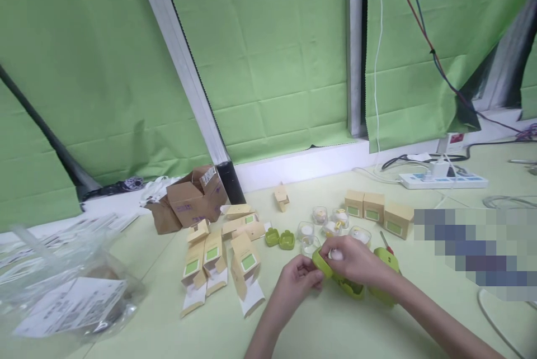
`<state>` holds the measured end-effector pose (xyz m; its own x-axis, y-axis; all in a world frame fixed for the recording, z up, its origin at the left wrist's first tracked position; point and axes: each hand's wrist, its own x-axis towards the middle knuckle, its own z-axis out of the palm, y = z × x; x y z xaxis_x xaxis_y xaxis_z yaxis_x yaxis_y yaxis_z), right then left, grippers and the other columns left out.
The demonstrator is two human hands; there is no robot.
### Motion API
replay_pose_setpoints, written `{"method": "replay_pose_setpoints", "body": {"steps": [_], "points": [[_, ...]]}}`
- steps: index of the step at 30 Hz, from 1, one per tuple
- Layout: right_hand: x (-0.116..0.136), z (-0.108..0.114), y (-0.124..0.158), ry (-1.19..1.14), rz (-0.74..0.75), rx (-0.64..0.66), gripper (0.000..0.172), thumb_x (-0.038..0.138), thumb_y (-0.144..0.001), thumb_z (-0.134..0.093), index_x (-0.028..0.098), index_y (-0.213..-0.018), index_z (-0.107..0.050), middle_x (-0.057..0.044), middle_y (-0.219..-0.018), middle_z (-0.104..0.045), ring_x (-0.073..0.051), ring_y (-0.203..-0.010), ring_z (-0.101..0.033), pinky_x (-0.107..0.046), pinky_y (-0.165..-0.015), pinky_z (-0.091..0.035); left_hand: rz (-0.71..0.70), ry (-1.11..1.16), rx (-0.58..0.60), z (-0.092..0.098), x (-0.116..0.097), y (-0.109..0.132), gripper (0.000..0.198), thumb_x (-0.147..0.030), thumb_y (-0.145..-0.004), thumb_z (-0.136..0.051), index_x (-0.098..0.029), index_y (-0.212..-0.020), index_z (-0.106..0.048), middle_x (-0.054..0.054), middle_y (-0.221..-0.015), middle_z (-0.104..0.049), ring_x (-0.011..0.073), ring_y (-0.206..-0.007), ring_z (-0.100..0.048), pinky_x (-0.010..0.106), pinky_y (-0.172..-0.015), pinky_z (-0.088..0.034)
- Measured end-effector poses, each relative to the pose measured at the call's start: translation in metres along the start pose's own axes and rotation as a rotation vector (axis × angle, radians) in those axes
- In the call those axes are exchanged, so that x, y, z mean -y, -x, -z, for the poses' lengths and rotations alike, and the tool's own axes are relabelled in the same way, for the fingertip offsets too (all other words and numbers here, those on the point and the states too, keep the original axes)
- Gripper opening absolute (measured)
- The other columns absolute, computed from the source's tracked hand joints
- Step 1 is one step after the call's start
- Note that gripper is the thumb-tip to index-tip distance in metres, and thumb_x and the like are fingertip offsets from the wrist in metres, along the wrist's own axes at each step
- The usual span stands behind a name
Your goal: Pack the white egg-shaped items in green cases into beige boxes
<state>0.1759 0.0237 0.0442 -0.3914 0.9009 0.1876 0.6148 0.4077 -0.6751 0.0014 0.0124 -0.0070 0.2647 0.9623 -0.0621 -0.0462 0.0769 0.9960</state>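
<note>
My left hand (298,279) has its fingers closed on the near left edge of a small green plastic case (321,263). Above the case, my right hand (356,258) is curled with its fingertips pressed together at the case's inside. A whitish round piece (336,254) shows at those fingertips; its kind is hard to make out. Below the right hand is an open green tray with scalloped hollows (351,287). Beside the right wrist stands another green case (386,261). Small clear cups (310,245) with whitish and yellow pieces sit just behind the hands.
Two small green flower-shaped trays (286,240) lie left of the cups. Opened cardboard boxes (248,258) spread farther left, near a brown carton (197,197) and a clear plastic bag (75,297). Closed boxes (397,219), a red-handled tool (388,244) and a power strip (444,181) are right.
</note>
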Motion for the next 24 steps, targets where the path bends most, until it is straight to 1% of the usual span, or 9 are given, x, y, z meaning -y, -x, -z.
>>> {"method": "replay_pose_setpoints", "body": {"steps": [6,13,16,17,19,20,21,22,24], "points": [[0.004,0.007,0.003,-0.094,0.018,0.055,0.021,0.014,-0.069,-0.047,0.019,-0.069,-0.068,0.001,-0.071,-0.069,-0.015,-0.066,-0.061,-0.022,-0.056,-0.043,-0.091,0.039,0.136,0.002,-0.005,0.007,0.021,-0.032,-0.072,-0.067,-0.015,-0.079,-0.057,0.003,-0.076,-0.062,0.0151,-0.077,-0.058,0.028,-0.075,-0.042],[0.003,-0.003,0.003,-0.203,0.085,0.015,0.018,0.017,-0.075,-0.050,0.021,-0.069,-0.066,0.000,-0.074,-0.067,-0.016,-0.069,-0.061,-0.026,-0.061,-0.045,-0.083,0.136,0.046,-0.002,-0.003,0.000,0.024,-0.032,-0.065,-0.072,-0.014,-0.069,-0.056,0.003,-0.064,-0.060,0.0156,-0.063,-0.056,0.029,-0.065,-0.044],[0.003,-0.005,0.003,-0.291,0.017,-0.058,0.017,0.031,-0.082,-0.050,0.021,-0.085,-0.064,-0.002,-0.084,-0.065,-0.018,-0.074,-0.061,-0.029,-0.066,-0.048,-0.114,0.195,-0.011,-0.002,-0.006,0.000,0.024,-0.034,-0.067,-0.069,-0.017,-0.068,-0.052,-0.001,-0.065,-0.055,0.0125,-0.061,-0.051,0.027,-0.060,-0.043],[0.003,-0.005,0.003,-0.297,-0.012,-0.070,0.024,0.036,-0.081,-0.052,0.023,-0.098,-0.061,-0.003,-0.088,-0.064,-0.018,-0.074,-0.061,-0.031,-0.066,-0.049,-0.122,0.213,-0.019,-0.001,-0.007,0.001,0.022,-0.033,-0.068,-0.067,-0.017,-0.068,-0.051,-0.001,-0.067,-0.054,0.0119,-0.062,-0.050,0.026,-0.060,-0.043],[0.002,-0.005,0.005,-0.265,0.003,-0.023,0.056,0.044,-0.072,-0.064,0.027,-0.123,-0.047,-0.005,-0.102,-0.060,-0.021,-0.079,-0.061,-0.035,-0.068,-0.050,-0.122,0.246,-0.013,0.000,-0.009,0.003,0.016,-0.027,-0.070,-0.063,-0.018,-0.070,-0.051,-0.001,-0.070,-0.054,0.0117,-0.064,-0.049,0.026,-0.062,-0.042],[0.002,-0.006,0.006,-0.234,0.048,0.016,0.070,0.044,-0.066,-0.070,0.029,-0.128,-0.041,-0.006,-0.109,-0.058,-0.023,-0.084,-0.060,-0.037,-0.070,-0.050,-0.118,0.258,-0.003,0.000,-0.009,0.004,0.014,-0.024,-0.070,-0.063,-0.017,-0.071,-0.051,-0.001,-0.071,-0.054,0.0117,-0.064,-0.049,0.025,-0.062,-0.041],[0.002,-0.006,0.007,-0.202,0.105,0.044,0.075,0.042,-0.063,-0.073,0.030,-0.129,-0.040,-0.006,-0.113,-0.057,-0.025,-0.089,-0.059,-0.038,-0.073,-0.050,-0.116,0.269,0.006,0.001,-0.009,0.005,0.013,-0.022,-0.069,-0.063,-0.017,-0.071,-0.051,-0.001,-0.071,-0.054,0.0114,-0.064,-0.048,0.025,-0.062,-0.040],[0.002,-0.007,0.008,-0.172,0.161,0.049,0.070,0.039,-0.062,-0.074,0.030,-0.125,-0.044,-0.006,-0.113,-0.057,-0.025,-0.092,-0.058,-0.038,-0.075,-0.049,-0.116,0.279,0.010,0.001,-0.008,0.005,0.012,-0.020,-0.068,-0.062,-0.017,-0.070,-0.051,-0.001,-0.070,-0.053,0.0109,-0.064,-0.047,0.023,-0.061,-0.039],[0.005,-0.008,0.009,-0.134,0.226,-0.005,0.048,0.035,-0.067,-0.070,0.026,-0.111,-0.054,-0.004,-0.104,-0.061,-0.023,-0.089,-0.058,-0.035,-0.073,-0.048,-0.123,0.310,0.005,0.001,-0.007,0.006,0.013,-0.018,-0.066,-0.062,-0.017,-0.067,-0.050,-0.003,-0.065,-0.049,0.0094,-0.061,-0.044,0.021,-0.057,-0.035]]}}
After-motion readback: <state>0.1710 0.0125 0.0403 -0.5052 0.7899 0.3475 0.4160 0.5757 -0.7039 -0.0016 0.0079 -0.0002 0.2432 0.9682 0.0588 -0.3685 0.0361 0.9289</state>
